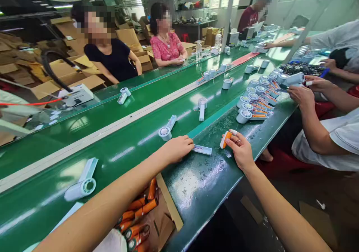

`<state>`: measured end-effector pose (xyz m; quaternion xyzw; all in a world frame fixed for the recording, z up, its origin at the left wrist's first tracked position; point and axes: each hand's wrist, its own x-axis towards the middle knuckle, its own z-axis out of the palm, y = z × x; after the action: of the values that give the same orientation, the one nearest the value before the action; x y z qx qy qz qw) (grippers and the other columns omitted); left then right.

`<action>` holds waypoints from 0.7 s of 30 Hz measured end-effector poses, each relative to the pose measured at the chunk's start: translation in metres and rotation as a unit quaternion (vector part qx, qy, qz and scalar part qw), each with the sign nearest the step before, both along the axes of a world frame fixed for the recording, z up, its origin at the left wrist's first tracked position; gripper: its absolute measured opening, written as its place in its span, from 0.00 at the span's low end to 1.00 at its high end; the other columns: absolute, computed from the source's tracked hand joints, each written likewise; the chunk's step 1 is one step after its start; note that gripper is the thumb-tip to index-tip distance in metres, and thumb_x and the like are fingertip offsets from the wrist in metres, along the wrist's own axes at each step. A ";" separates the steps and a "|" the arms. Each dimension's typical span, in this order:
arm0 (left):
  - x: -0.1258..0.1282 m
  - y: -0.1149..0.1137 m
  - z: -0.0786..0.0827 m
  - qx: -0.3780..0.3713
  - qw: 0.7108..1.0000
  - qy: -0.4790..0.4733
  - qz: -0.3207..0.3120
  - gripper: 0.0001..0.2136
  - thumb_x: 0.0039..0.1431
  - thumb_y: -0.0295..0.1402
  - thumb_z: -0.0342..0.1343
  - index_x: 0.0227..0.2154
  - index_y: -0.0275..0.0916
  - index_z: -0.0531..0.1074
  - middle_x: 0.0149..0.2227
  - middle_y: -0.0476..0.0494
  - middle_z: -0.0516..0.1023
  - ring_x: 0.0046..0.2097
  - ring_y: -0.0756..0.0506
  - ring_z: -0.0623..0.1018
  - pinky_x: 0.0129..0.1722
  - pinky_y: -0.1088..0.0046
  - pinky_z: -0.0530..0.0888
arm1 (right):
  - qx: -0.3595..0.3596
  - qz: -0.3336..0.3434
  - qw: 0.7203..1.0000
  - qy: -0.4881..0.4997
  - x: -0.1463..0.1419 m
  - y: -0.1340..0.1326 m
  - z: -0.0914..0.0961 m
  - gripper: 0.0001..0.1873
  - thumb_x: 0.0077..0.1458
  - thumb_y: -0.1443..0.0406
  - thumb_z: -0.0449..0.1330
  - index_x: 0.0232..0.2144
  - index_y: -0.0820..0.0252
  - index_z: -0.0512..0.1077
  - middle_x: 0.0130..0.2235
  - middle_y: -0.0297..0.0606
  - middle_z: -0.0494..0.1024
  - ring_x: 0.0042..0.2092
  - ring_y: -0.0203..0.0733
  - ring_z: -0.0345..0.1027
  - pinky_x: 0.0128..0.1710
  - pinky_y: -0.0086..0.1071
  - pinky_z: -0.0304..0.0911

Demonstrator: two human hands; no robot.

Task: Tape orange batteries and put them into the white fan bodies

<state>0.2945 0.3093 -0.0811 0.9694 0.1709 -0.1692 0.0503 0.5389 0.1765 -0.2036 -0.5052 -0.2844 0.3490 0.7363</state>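
Orange battery (226,139) with a white end sits in the right hand (240,151), low over the green worktop (202,184). The fingers (230,143) of that hand are curled close and pinch the battery between thumb and fingertips. The left hand (177,148) lies flat on the worktop with its fingers loosely bent, and its fingertips touch the end of a thin pale blue cover piece (202,150). That piece lies between the two hands. A box of orange batteries (140,214) sits under the left arm. Small blue fans (167,129) lie along the belt, and another person's hands (301,95) work by a row of fans (254,104).
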 end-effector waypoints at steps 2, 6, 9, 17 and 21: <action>0.008 -0.005 -0.008 0.018 0.999 0.010 0.025 0.14 0.53 0.21 0.60 0.43 0.38 0.78 0.52 0.34 0.79 0.60 0.34 0.72 0.59 0.55 0.71 | -0.001 0.029 0.999 -0.022 -0.006 -0.007 0.002 0.30 0.51 0.57 0.74 0.53 0.56 0.73 0.45 0.42 0.85 0.50 0.49 0.79 0.50 0.43 0.74; 0.033 -0.005 -0.013 0.023 0.995 0.036 0.090 0.09 0.53 0.27 0.62 0.38 0.37 0.81 0.41 0.32 0.82 0.49 0.33 0.79 0.47 0.56 0.76 | 0.009 0.073 0.989 -0.132 -0.024 -0.010 0.016 0.30 0.53 0.55 0.72 0.57 0.54 0.73 0.47 0.42 0.84 0.47 0.48 0.79 0.49 0.44 0.75; 0.043 -0.007 -0.013 -0.020 0.994 0.043 0.096 0.10 0.53 0.36 0.65 0.39 0.43 0.83 0.38 0.40 0.84 0.42 0.39 0.81 0.41 0.67 0.75 | -0.004 0.080 0.959 -0.272 -0.035 -0.001 0.029 0.26 0.56 0.55 0.69 0.55 0.56 0.76 0.42 0.39 0.85 0.40 0.46 0.79 0.46 0.42 0.76; 0.032 -0.022 -0.029 -0.086 0.992 -0.045 0.075 0.08 0.56 0.36 0.65 0.39 0.44 0.82 0.39 0.47 0.84 0.41 0.46 0.80 0.36 0.73 0.68 | 0.026 0.046 0.901 -0.431 -0.028 0.001 0.024 0.21 0.58 0.56 0.67 0.52 0.57 0.78 0.36 0.38 0.86 0.35 0.45 0.81 0.41 0.38 0.77; 0.028 -0.020 -0.037 -0.104 0.987 -0.090 0.084 0.10 0.53 0.36 0.67 0.39 0.44 0.81 0.41 0.48 0.83 0.42 0.46 0.79 0.35 0.73 0.66 | 0.034 0.071 0.872 -0.484 -0.017 -0.011 0.019 0.19 0.60 0.55 0.66 0.50 0.56 0.78 0.40 0.40 0.86 0.38 0.48 0.82 0.42 0.40 0.77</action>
<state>0.3222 0.2897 -0.1185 0.9522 0.2283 -0.0933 0.1804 0.5216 0.1657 -0.1849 -0.5643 -0.6516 0.1024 0.4964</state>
